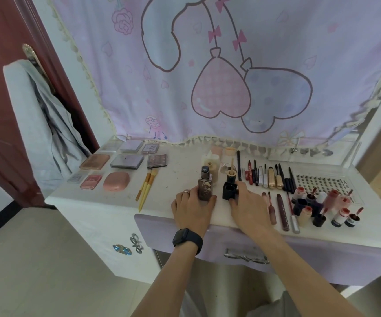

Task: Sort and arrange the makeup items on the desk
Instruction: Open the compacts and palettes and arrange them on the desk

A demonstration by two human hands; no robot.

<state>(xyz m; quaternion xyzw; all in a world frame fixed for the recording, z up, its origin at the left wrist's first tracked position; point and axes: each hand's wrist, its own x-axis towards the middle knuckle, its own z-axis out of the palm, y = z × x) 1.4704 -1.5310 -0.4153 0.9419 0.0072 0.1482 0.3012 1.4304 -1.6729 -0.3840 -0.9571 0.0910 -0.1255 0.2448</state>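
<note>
"Two at once?"
"Yes. The left hand (193,203) grips the brown bottle (205,188), and the right hand (247,202) holds the black bottle (228,191)."
"Whereabouts?"
"Upright, just beside each other, near the counter (173,177) front edge, between the yellow brushes (147,186) and the row of pencils (269,177)."

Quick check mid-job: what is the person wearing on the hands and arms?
Left hand has a silver ring on one finger, and a black smartwatch with a dark band sits on that wrist. Right hand shows nothing worn. Both forearms are bare, with no sleeves in view.
</note>
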